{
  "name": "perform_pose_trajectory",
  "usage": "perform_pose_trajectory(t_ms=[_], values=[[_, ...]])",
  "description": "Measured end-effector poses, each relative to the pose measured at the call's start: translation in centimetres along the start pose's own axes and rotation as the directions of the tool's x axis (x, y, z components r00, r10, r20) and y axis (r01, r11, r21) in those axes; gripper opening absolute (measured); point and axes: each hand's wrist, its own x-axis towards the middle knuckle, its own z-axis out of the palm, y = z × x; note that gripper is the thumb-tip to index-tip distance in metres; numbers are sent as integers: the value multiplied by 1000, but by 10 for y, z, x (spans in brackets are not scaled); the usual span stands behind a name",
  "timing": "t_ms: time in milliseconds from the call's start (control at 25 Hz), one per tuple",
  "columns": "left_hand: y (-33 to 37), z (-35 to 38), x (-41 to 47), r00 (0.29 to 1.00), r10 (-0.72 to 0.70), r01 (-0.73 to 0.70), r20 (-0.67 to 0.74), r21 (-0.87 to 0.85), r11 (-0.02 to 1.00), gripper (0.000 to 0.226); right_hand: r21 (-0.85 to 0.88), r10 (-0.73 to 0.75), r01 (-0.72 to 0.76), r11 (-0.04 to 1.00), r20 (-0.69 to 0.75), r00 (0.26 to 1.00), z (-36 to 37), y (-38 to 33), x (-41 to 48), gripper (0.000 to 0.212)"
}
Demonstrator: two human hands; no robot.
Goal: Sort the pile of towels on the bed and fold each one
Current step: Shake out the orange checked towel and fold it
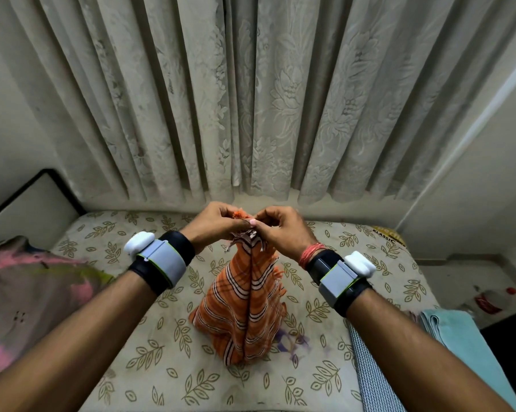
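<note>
Both hands meet at the top edge of an orange cotton towel with white and dark stripes (245, 313). The left hand (218, 226) and the right hand (282, 231) each pinch the frayed upper hem between thumb and curled fingers, and the 2 pinches almost touch. The towel hangs straight down from this grip, creased along its middle. Its lower end fans out and rests on the cream mattress cover printed with olive leaves (167, 346), directly beneath the hands.

Each wrist carries a black strap with a grey-and-white device, 1 on the left (158, 258) and 1 on the right (344, 276). A band of red thread (308, 254) sits just above the right strap.

To the left of the grip and lower, a crumpled pink, green and grey cloth (28, 286) lies on the bed. To the right and lower, a folded light blue towel (459, 340) lies at the bed's edge, with a grey-and-white woven cloth (372, 379) beside it on the nearer side. Beyond the blue towel, on the floor, lies a clear plastic bottle with a red cap (488, 301). Behind the hands hangs a pleated cream curtain with a floral weave (251, 99).
</note>
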Motion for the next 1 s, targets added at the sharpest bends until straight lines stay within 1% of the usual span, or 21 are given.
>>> perform_pose_trajectory(t_ms=[120, 200, 240, 320, 400, 520, 640, 760, 880, 1000], values=[[5, -9, 2, 998, 16, -23, 57, 117, 993, 19, 24, 18, -19, 1000, 33, 999, -3, -3, 0, 16], [8, -12, 4, 997, 26, -41, 74, 214, 976, 11, 50, 25, -26, 998, 27, 999, -1, -5, -1, 13], [9, -12, 4, 996, 34, -54, 81, 269, 962, 8, 54, 28, -29, 998, 24, 999, -1, -5, -1, 12], [9, -11, 3, 993, 64, -97, 99, 381, 919, 10, 52, 30, -32, 998, 24, 999, 1, -6, -2, 12], [8, -11, 3, 991, 94, -127, 96, 444, 887, 10, 52, 31, -32, 998, 22, 999, 1, -7, -3, 14], [8, -12, 4, 991, 110, -134, 80, 447, 884, 11, 98, 51, -53, 994, 23, 998, 0, -7, -5, 13], [7, -14, 5, 990, 111, -137, 86, 407, 903, 17, 168, 59, -66, 983, 50, 997, 0, -5, -7, 13], [0, -14, 5, 991, 123, -131, 46, 318, 939, 19, 218, 54, -62, 974, 41, 998, 0, -6, -8, 14], [-3, -10, 4, 989, 150, -146, 5, 272, 951, 26, 284, 67, -75, 956, 37, 997, 2, -3, -6, 15], [2, -6, 3, 976, 208, -186, -67, 247, 951, 22, 360, 96, -124, 925, 95, 991, 3, -2, -6, 17]])
